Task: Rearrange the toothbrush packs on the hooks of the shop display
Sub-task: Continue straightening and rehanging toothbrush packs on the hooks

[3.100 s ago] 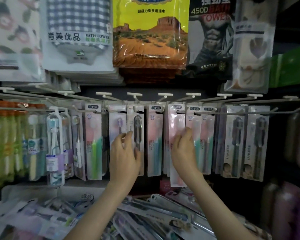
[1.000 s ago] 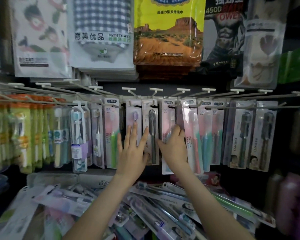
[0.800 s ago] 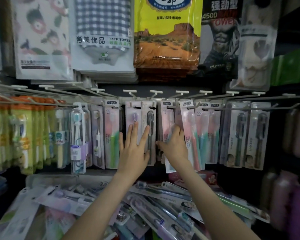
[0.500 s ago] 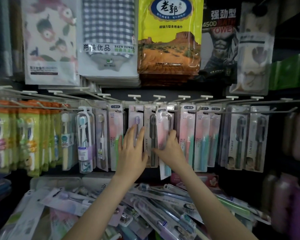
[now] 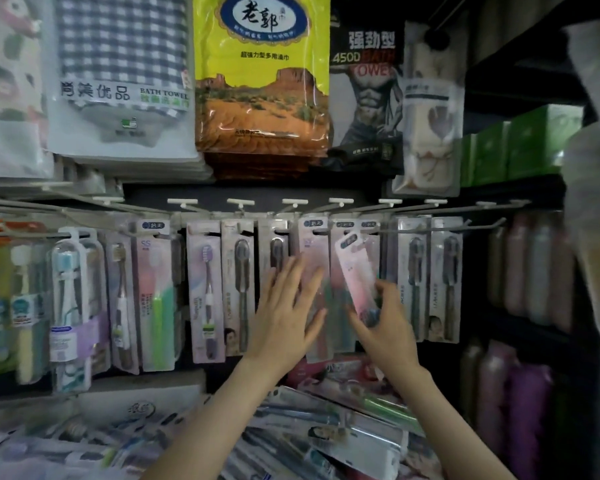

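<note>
Right hand (image 5: 383,320) is gripping a pink pack (image 5: 355,271) by its lower end, fingers closed around the bottom edge with the thumb on the near face. The pack is sitting clear of the row, in front of the hanging packs, not on any hook as far as the view shows. Its long axis is running near vertical but leaning, header card tipped up and to the left, tail down and to the right inside the grip. Motion blur is softening the edges, so the punch hole in the header is not readable. Left hand (image 5: 291,306) is lying open and flat, fingers spread, against the hanging packs (image 5: 312,271) just left of the held one; it is grasping nothing and appears to be steadying the row. The hooks (image 5: 444,229) are projecting toward the viewer above and behind the header, so the header is pointing the right way for rehanging. Judgement: the next move is turning on lining the header up with a hook tip, which lies up and slightly beyond the fingers. Right hand is the nearer and is carrying the pack; left is free to part neighbours. Risk: the lean is making the hole miss the tip.
</note>
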`<state>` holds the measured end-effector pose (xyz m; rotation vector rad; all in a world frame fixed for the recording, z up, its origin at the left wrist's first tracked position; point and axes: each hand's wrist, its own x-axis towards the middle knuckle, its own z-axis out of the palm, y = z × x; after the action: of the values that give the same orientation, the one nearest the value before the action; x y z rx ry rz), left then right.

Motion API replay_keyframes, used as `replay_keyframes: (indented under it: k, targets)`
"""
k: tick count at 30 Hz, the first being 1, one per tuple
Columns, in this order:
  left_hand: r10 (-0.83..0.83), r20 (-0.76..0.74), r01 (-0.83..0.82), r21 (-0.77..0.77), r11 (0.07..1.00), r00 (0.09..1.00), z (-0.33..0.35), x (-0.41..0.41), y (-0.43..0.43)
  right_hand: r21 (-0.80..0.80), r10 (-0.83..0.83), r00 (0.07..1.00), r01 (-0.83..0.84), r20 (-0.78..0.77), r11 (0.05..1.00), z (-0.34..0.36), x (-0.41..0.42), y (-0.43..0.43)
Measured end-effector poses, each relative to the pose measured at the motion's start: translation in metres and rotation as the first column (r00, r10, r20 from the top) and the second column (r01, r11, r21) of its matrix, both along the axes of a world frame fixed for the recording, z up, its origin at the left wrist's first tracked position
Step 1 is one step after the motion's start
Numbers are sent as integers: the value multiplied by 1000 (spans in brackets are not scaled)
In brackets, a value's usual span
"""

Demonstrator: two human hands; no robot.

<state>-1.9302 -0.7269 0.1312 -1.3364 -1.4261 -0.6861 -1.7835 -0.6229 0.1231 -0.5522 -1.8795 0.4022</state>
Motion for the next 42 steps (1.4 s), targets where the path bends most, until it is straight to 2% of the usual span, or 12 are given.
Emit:
replay_keyframes:
  k: [6, 9, 12, 16, 21, 27, 32, 35, 38, 42]
  targets:
    - [145, -24, -146, -68, 987, 989, -4, -4, 39, -27, -125, 987, 128, 105, 991, 1, -1, 41]
    - [170, -40, -173, -73, 982, 985, -6, -11, 50, -129, -155, 985, 163, 71, 978, 7, -4, 57]
    - [189, -63, -193, -62, 979, 980, -7, -17, 54, -113, -168, 983, 176, 73, 978, 18, -14, 64]
    - [197, -78, -200, -34, 979, 977, -7, -20, 57, -166, -168, 985, 172, 36, 971, 28, -36, 68]
    - [204, -90, -208, -40, 977, 975, -8, -23, 55, -237, -145, 986, 160, 81, 958, 24, -49, 71]
    - [129, -24, -130, -72, 989, 991, -16, -18, 39, -173, -126, 992, 123, -11, 977, 7, -38, 55]
    - [91, 27, -88, -82, 993, 996, -26, -13, 31, -53, -225, 973, 222, -56, 974, -9, -26, 40]
    - [70, 41, -67, -75, 995, 997, -31, -9, 30, -13, -286, 949, 287, -133, 958, -12, -18, 42]
    - [51, 25, -49, -63, 997, 998, -31, -1, 32, -53, -404, 892, 402, -202, 914, -7, -1, 57]
    - [46, -10, -46, -64, 997, 999, -29, 14, 49, -159, -506, 849, 484, -154, 861, 5, 25, 90]
